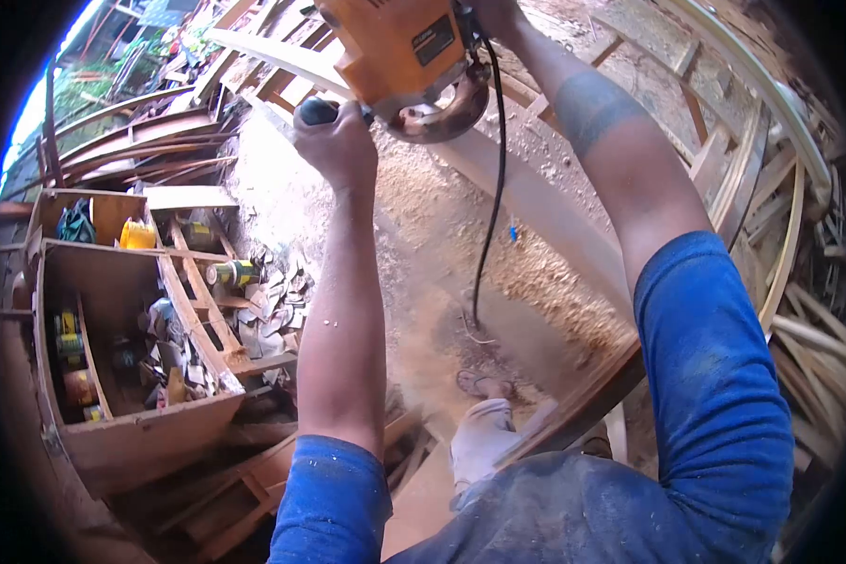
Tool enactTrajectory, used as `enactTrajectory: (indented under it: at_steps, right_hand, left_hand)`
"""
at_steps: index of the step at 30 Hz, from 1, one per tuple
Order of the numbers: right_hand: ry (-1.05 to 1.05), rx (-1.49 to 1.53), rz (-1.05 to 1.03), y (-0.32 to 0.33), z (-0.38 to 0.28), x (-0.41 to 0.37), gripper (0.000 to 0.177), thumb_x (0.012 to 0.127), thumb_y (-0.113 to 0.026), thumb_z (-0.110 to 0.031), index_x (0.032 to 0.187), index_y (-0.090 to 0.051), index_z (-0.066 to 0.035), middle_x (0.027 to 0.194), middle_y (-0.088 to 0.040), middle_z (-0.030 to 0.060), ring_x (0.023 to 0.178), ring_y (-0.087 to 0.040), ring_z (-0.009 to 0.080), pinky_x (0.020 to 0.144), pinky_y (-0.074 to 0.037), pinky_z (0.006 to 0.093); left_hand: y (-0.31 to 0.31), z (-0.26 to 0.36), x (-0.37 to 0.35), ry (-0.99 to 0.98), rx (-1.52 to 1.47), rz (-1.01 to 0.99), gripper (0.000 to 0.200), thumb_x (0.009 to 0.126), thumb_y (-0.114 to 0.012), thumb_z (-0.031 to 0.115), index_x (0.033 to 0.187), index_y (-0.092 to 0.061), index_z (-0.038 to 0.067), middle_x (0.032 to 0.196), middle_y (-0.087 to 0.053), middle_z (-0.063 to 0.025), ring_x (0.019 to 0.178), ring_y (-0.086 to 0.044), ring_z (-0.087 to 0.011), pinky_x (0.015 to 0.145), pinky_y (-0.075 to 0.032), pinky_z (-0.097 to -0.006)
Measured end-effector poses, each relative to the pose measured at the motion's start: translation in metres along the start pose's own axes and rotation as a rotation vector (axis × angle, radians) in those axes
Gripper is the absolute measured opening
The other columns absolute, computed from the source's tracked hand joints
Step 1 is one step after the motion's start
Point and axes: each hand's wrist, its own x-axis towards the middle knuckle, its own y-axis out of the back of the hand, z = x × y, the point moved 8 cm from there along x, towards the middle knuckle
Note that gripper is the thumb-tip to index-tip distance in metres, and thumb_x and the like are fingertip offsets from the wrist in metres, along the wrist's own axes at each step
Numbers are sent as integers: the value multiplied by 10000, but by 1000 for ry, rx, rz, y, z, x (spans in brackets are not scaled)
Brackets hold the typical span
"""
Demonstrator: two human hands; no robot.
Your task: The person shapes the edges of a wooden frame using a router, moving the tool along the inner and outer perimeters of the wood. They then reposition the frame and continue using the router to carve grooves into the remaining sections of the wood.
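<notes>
An orange router (399, 52) with a round base fills the top centre, over a long pale wooden board (555, 226). The board runs slantwise from the upper left down toward my lap. My left hand (340, 146) is closed around the router's black side knob (318, 112). On the far side of the tool, at the top edge of the view, my right hand (494, 17) is wrapped against the router body, its fingers mostly hidden. A black power cord (500, 169) hangs from the router down to the ground.
Sawdust and shavings (545, 291) cover the ground. At the left stands an open wooden box (141, 432) holding cans and scraps, with a yellow container (137, 234) at its back. Curved wooden strips (790, 254) and stacked offcuts line the right. My foot (484, 385) rests below the board.
</notes>
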Motion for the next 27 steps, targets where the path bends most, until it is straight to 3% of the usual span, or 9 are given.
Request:
enactTrajectory:
  at_steps: [2, 3, 5, 7, 10, 14, 17, 21, 27]
  right_hand:
    - [-9, 121, 120, 6, 6, 0, 210, 952, -543, -244, 1106, -614, -120, 856, -707, 116, 738, -706, 260, 640, -542, 398]
    - [-193, 285, -44, -12, 20, -1, 235, 984, -522, -272, 1108, -631, -105, 877, -706, 132, 761, -694, 279, 667, -537, 391]
    - [-292, 323, -86, -19, 31, -8, 286, 999, -507, -317, 1082, -642, -80, 865, -702, 108, 749, -664, 231, 692, -526, 370]
    - [-389, 357, -121, -7, 34, -10, 351, 1015, -492, -363, 1056, -654, -55, 854, -699, 84, 736, -635, 183, 717, -514, 349]
    - [-704, 771, -149, -5, 37, -26, 404, 1002, -500, -415, 1038, -666, -49, 858, -693, 78, 743, -622, 157, 712, -505, 341]
    - [-680, 685, -104, -9, 45, -31, 346, 978, -519, -376, 1044, -662, -68, 911, -702, 114, 784, -669, 198, 717, -508, 364]
    - [-147, -121, 47, 10, 19, -28, 217, 937, -564, -280, 978, -648, -85, 857, -693, 125, 772, -688, 277, 712, -516, 415]
    - [101, 212, 219, 29, 23, -34, 242, 740, -698, -71, 975, -644, -72, 801, -647, 182, 742, -659, 386, 639, -518, 429]
    - [11, 181, 171, 9, 31, -33, 238, 749, -696, -79, 980, -641, -64, 788, -651, 181, 732, -663, 380, 618, -516, 433]
  left_hand:
    - [2, 6, -1, -31, 74, -34, 113, 763, -657, 19, 736, -553, -17, 645, -595, -69, 520, -556, -127, 485, -449, -287]
    - [2, 2, 0, 52, 81, -79, 133, 744, -667, 32, 781, -551, -21, 687, -601, -83, 590, -580, -160, 579, -478, -309]
    - [0, 3, 0, 98, 81, -129, 179, 727, -675, 55, 813, -536, -16, 737, -602, -112, 678, -603, -213, 695, -501, -351]
    - [0, 1, 0, 100, 87, -163, 187, 723, -680, 54, 812, -532, -19, 726, -601, -123, 663, -602, -228, 686, -499, -359]
    - [0, 2, 4, 82, 98, -196, 199, 713, -689, 40, 810, -528, -26, 699, -594, -139, 642, -601, -255, 672, -497, -376]
    - [0, 8, 4, 62, 69, -234, 220, 722, -692, 37, 840, -520, -32, 713, -595, -126, 650, -600, -228, 668, -498, -362]
    - [-2, 11, 7, 112, 19, -289, 225, 734, -685, 29, 865, -513, -33, 732, -593, -112, 663, -597, -209, 664, -497, -349]
    - [-1, 13, 13, 113, 40, -313, 218, 745, -667, 20, 880, -503, -31, 739, -586, -101, 670, -591, -198, 662, -495, -342]
    - [-5, -7, 26, 139, 30, -335, 227, 737, -644, 51, 896, -509, -39, 749, -590, -120, 660, -593, -236, 676, -501, -365]
